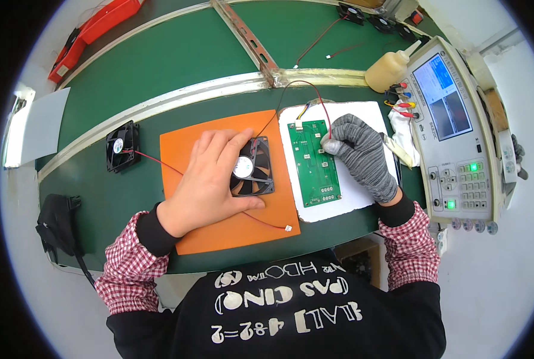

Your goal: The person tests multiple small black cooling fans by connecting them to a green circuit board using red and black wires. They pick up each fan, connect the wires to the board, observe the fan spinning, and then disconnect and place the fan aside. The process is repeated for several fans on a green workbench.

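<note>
A black square cooling fan (252, 167) lies on an orange mat (231, 236). My bare left hand (210, 173) spans its left side, fingers at the top edge and thumb at the bottom, gripping the frame. From the fan a thin red and black wire (306, 82) arches over to a green circuit board (310, 179) on a white sheet (359, 110). In a grey striped glove, my right hand (359, 149) pinches the wire's end at the board's upper right; the fingertips hide any plug there. A white plug with coloured leads (298, 124) sits at the board's top.
Another black fan (122, 146) stands left of the mat; its red wire runs under my left hand to a white plug (288, 228). A test instrument (452, 137) and a yellowish squeeze bottle (389, 70) are at right. More fans (380, 24) lie beyond the metal rail (159, 116).
</note>
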`<state>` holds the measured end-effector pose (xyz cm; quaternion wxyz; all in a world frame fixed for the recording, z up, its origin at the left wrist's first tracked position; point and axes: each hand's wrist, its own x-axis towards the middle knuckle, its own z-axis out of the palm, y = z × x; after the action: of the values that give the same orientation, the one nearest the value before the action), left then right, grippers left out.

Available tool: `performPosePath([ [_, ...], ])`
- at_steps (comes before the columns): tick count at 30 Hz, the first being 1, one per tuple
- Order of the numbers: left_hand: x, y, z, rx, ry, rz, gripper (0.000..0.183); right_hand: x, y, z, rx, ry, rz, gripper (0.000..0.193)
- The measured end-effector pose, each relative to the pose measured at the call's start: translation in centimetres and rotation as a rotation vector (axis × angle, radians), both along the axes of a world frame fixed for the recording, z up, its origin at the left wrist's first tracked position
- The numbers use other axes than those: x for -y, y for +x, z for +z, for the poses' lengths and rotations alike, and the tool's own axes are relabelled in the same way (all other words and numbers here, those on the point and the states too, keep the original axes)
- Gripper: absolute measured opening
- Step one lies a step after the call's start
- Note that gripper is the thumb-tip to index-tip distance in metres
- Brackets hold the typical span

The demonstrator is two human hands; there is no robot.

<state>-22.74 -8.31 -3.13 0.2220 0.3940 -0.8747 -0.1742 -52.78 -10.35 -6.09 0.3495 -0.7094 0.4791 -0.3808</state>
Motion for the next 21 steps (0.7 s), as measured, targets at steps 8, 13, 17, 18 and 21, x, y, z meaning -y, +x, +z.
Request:
performPosePath([
  [8,-0.1,-0.1,-0.1,0.011,-0.016,0.016,0.105,-0.2,0.2,0.0,-0.135,-0.065,-0.001,0.016],
  [13,0.1,-0.2,0.0,0.006,-0.017,0.015,0.102,-0.7,1.1,0.3,-0.392,-0.441,-0.007,0.017],
  [17,0.0,-0.2,-0.2,-0.002,-0.034,0.017,0.102,-0.3,0.6,0.6,-0.269,-0.165,-0.009,0.016],
  [18,0.0,-0.2,-0.2,0.001,-0.041,0.019,0.102,0.1,0.3,0.7,-0.209,-0.067,0.011,0.016],
  [21,0.1,-0.1,-0.2,-0.003,-0.049,0.017,0.101,-0.1,0.7,0.7,-0.177,-0.075,0.033,0.017],
])
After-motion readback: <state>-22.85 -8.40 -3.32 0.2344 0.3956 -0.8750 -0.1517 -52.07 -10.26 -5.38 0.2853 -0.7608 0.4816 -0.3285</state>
